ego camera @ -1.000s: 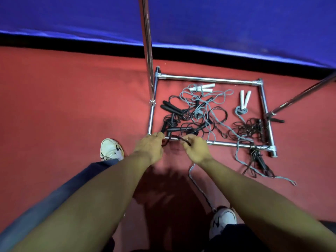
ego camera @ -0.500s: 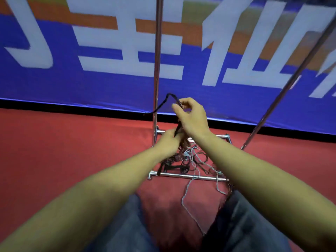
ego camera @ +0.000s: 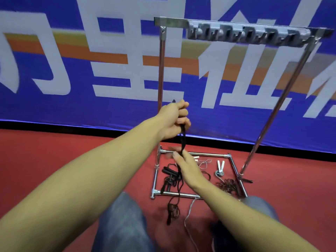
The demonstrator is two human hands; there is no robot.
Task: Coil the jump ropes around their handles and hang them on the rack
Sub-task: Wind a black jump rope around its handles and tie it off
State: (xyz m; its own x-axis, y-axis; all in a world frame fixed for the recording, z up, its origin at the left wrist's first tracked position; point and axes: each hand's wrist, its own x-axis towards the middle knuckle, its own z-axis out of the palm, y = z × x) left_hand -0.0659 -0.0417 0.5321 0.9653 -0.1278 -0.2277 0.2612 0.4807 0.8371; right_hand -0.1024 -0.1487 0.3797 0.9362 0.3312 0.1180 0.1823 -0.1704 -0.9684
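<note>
Black jump rope (ego camera: 182, 140) held up between two hands in front of the metal rack (ego camera: 236, 31).

The left hand (ego camera: 175, 120) is raised, fingers curled tight round the rope's upper end; the right hand (ego camera: 187, 168) sits lower, its fingers touching the hanging strand, though whether they pinch it is unclear through blur. The rope trails down to a tangled knot on the red floor (ego camera: 54, 160). More black ropes (ego camera: 169, 174) and a white-handled rope (ego camera: 220, 165) lie inside the rack's base frame, before a blue banner (ego camera: 72, 106).
</note>
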